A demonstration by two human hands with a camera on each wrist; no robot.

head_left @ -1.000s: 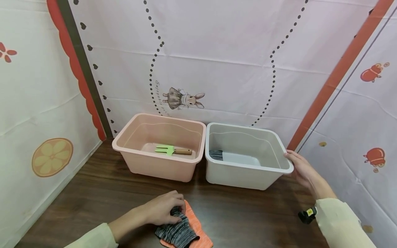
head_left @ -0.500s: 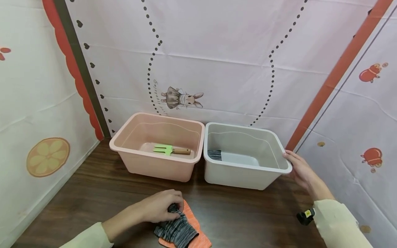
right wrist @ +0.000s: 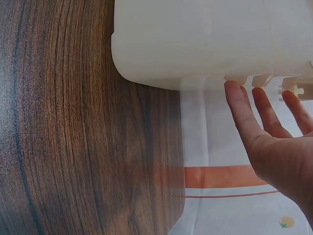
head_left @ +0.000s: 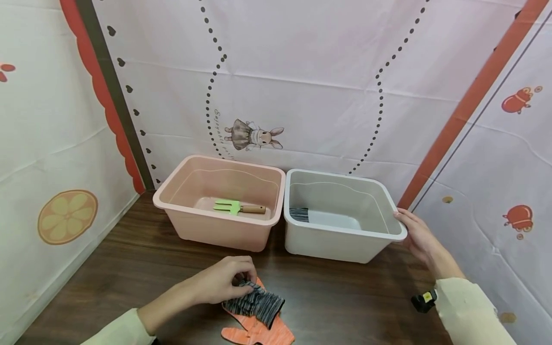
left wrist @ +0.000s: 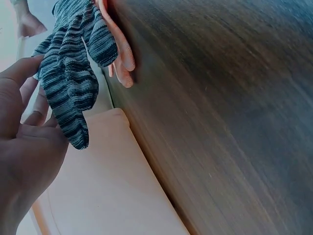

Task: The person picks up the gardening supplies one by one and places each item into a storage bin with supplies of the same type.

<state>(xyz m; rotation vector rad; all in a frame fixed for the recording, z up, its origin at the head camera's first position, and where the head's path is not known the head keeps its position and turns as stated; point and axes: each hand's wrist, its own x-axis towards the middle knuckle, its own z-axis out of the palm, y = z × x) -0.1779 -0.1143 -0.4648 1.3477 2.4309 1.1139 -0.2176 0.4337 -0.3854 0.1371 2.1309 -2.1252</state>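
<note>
My left hand (head_left: 224,282) pinches a black-and-grey striped knit glove (head_left: 258,303) between thumb and fingers. In the left wrist view the striped glove (left wrist: 66,73) hangs from the fingertips, its fingers pointing toward the pink bin. Below it an orange glove (head_left: 269,333) lies on the table, partly covered. On the right, my right hand (head_left: 418,237) holds the right end of the light grey bin (head_left: 329,247) at its rim. In the right wrist view several fingers (right wrist: 239,105) reach up to the bin's outer wall; the thumb is hidden there.
A pink bin (head_left: 215,232) stands left of the grey one, with a green hand fork (head_left: 235,207) with a wooden handle inside. A dark striped piece of fabric (head_left: 299,214) lies in the grey bin. Printed cloth walls (head_left: 302,110) surround the dark wooden table (head_left: 345,297).
My left hand has drawn the striped glove up and away from the orange glove, swinging its cuff right and uncovering more orange. The right hand stays at the grey bin's rim.
</note>
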